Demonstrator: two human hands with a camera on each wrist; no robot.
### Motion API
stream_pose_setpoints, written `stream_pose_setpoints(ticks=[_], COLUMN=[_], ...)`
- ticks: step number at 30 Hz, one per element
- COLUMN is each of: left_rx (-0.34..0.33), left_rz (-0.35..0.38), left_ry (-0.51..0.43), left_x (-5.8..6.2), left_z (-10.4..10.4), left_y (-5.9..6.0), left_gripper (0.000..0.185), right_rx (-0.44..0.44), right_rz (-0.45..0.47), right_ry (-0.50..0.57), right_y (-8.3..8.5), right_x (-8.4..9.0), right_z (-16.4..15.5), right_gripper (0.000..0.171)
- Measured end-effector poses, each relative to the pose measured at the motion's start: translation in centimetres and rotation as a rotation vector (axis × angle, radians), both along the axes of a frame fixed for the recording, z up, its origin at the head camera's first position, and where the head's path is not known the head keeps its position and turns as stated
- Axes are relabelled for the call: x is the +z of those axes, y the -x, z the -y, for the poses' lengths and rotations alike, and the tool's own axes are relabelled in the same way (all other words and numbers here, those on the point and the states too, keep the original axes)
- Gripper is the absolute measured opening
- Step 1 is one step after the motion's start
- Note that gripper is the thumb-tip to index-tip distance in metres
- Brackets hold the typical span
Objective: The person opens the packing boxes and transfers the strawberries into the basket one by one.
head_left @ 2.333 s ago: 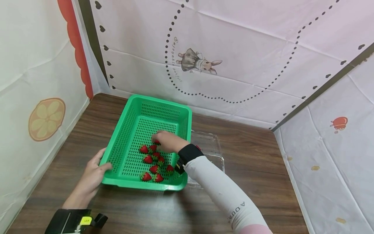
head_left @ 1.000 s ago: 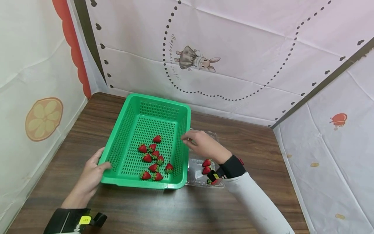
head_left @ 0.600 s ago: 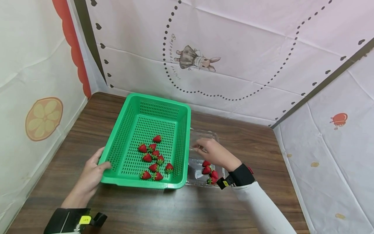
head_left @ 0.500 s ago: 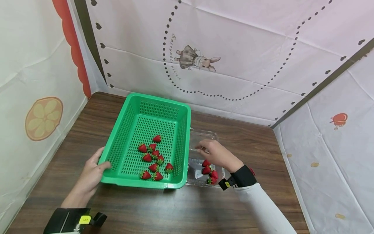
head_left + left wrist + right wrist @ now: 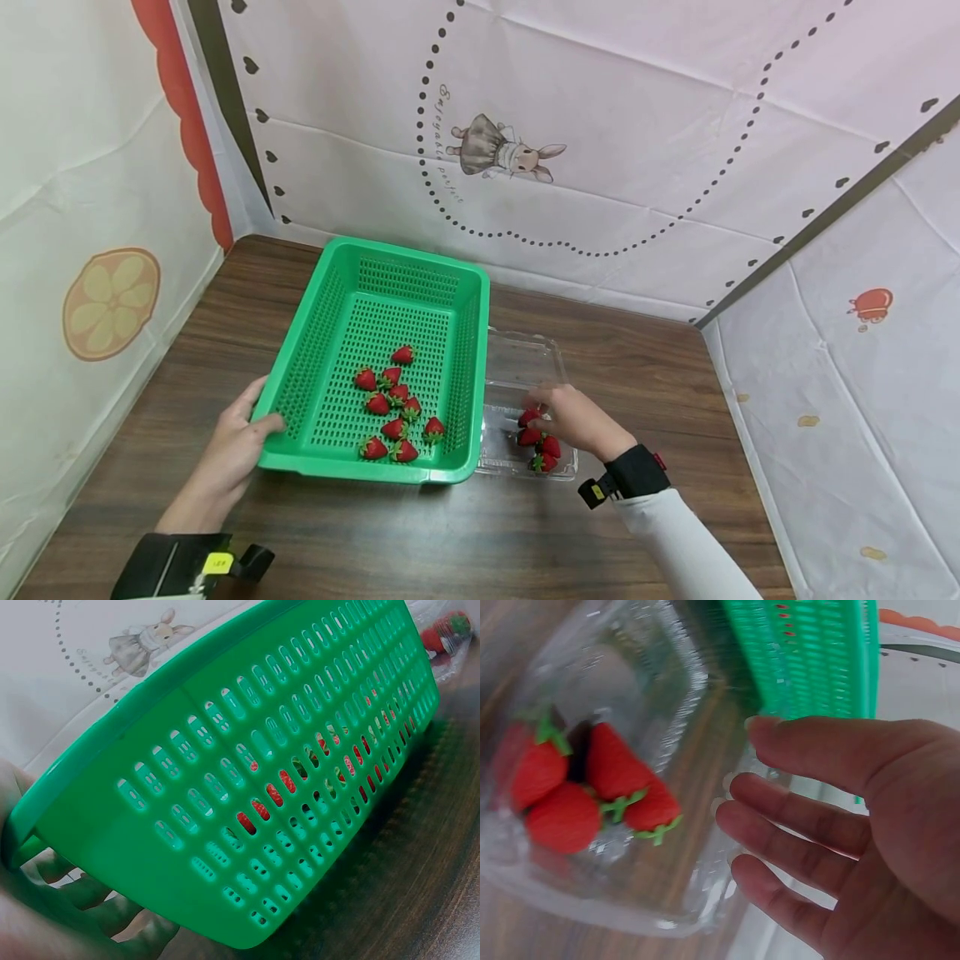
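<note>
Head view: your left hand (image 5: 238,433) grips the green basket (image 5: 401,319) by its left rim, centre-left; loose strawberries (image 5: 377,403) sit in its lower half. Your right hand (image 5: 580,421) hangs over the clear box (image 5: 498,448) and its boxed strawberries (image 5: 550,447), lower right of centre. Left wrist: fingers (image 5: 112,913) hook the rim, lower left; brace there. Right wrist: fingers spread, holding nothing; boxed strawberries at left. I'd pinch one softly.

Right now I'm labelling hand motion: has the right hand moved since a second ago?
Yes: in the head view, the right hand has moved rightward and down the picture, away from the green basket, which has hardly shifted.
</note>
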State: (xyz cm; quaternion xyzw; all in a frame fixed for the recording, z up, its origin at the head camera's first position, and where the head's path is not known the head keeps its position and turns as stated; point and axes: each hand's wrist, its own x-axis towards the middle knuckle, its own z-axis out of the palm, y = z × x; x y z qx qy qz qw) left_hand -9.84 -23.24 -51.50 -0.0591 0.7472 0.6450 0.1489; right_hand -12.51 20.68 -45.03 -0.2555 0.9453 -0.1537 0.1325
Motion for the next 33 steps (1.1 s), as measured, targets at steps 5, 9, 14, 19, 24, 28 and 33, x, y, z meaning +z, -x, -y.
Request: stream_pose_setpoints(ticks=[5,9,14,19,24,28,33], left_rx=[0.003,0.004,0.009,0.011,0.012,0.014,0.016], left_rz=[-0.005,-0.001,0.003,0.003,-0.012,-0.017,-0.012], left_ry=[-0.008,-0.015,-0.012,-0.012,-0.015,-0.012,-0.009], left_x=[0.0,-0.1,-0.1,-0.1,-0.1,-0.1,-0.1], left_z=[0.1,0.0,0.0,-0.1,-0.1,-0.1,-0.1], left_y=[-0.1,-0.1,-0.1,-0.1,-0.1,-0.1,-0.1], left_gripper=[0.076,0.076,0.077,0.078,0.077,0.076,0.076], right_rx=[-0.020,-0.035,-0.011,0.031,0.038,0.046,0.042], right_rz=[0.009,0.016,0.005,-0.027,-0.014,0.015,0.016], right_ry=[-0.042,-0.053,-0.068,-0.075,-0.120,-0.139,-0.169], right_y=[-0.2,-0.4,-0.5,-0.4,-0.5,-0.6,-0.6], right_x=[-1.4,-2.2,-3.0,-3.8,-4.2,-4.6,-4.8], right_z=[-0.6,-0.7,-0.6,-0.4,0.0,0.2,0.5], right_gripper=[0.032,0.030,0.029,0.027,0.028,0.029,0.027])
